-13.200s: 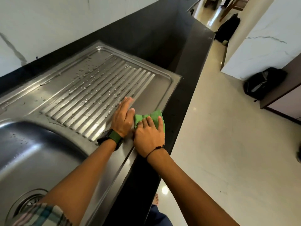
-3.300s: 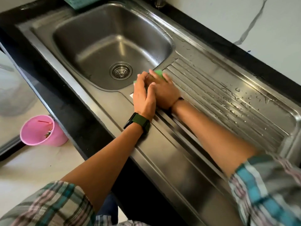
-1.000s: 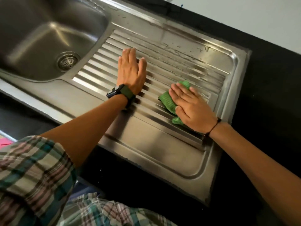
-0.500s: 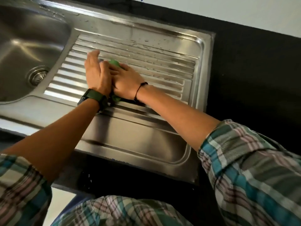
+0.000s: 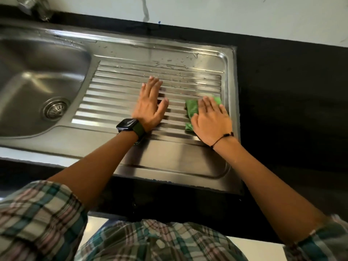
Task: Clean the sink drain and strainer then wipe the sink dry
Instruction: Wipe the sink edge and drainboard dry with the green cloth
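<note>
Right hand (image 5: 211, 121), grip spread flat on green cloth (image 5: 192, 108) right of centre; left hand (image 5: 150, 104) spread bare. Risk: skipping droplets (image 5: 177, 63) above, leaving drainboard (image 5: 120, 102) wet.

One stainless sink unit, comprising one basin (image 5: 37, 76) with one round drain strainer (image 5: 54, 108) and one ribbed drainboard (image 5: 116, 102), is set into one black bench (image 5: 291, 102). Two hands are present, one left hand (image 5: 150, 106) and one right hand (image 5: 211, 121), together with one green cloth (image 5: 192, 108), one dark wristwatch (image 5: 130, 126) on the left wrist and one thin black cord bracelet (image 5: 223, 137) on the right wrist. Many small water droplets (image 5: 175, 62) lie scattered along the far edge of the drainboard, too numerous and too fine to count, and the base of one tap (image 5: 33, 6) shows at the upper left corner.
</note>
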### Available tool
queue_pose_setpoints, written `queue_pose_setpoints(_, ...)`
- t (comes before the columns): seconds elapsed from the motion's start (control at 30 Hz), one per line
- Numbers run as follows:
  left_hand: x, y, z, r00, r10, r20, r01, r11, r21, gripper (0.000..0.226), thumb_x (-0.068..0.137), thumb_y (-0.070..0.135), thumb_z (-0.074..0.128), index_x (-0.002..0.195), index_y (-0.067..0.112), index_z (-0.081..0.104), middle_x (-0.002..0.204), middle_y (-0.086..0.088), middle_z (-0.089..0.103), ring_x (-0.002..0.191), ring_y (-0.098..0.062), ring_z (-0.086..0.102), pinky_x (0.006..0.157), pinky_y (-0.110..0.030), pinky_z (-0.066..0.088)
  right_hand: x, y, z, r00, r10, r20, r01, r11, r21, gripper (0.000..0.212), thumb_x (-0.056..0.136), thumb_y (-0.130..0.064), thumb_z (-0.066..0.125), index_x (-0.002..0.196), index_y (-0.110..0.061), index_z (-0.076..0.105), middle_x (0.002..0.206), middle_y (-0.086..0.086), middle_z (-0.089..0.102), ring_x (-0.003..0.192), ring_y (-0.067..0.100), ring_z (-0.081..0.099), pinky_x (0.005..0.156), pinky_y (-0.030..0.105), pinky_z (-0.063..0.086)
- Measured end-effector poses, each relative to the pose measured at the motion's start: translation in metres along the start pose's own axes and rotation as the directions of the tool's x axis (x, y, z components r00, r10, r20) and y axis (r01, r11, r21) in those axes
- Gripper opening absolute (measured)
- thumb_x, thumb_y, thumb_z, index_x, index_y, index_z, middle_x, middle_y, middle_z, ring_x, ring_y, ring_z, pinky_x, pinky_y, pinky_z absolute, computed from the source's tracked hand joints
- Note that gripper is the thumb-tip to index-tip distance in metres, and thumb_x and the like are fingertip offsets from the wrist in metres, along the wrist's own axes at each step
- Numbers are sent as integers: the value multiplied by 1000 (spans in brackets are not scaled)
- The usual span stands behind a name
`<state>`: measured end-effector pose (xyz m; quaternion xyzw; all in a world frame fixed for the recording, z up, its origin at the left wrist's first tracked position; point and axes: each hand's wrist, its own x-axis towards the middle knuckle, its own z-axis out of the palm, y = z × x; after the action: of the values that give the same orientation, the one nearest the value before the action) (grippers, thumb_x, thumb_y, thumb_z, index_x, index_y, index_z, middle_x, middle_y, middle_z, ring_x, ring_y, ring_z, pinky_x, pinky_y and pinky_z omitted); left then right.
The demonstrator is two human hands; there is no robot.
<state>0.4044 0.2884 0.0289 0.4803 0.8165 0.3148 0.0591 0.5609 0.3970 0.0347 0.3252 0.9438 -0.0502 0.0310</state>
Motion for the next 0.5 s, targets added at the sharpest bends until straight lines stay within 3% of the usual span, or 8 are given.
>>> queue_pose_setpoints(0.17,-2,0,2,1000,18,-6,-18,999,-37,65,86,39,28,139,1,32,149,-19,28,143,-28,16,118,-39,3,-9,-8,4,973,228,-30,-227,974,28,60,95,-35,28,143,1,22,152,19,23,143,31,16,118,45,14)
queue_pose_setpoints(0.33,6,1,8,997,59,46,-58,998,-23,75,83,51,21,141,4,27,152,-16,23,144,-27,12,117,-35,0,-13,-12,15,967,250,-44,-247,967,64,67,95,-48,19,145,-3,14,155,17,14,145,30,8,117,43,5)
queue_pose_setpoints(0.5,35,17,34,992,8,123,-19,996,85,69,87,43,19,145,5,17,155,-15,12,145,-24,3,116,-34,-5,-3,-14,21,966,256,-43,-254,965,58,70,94,-49,24,146,-4,11,156,16,9,145,30,3,117,45,4)
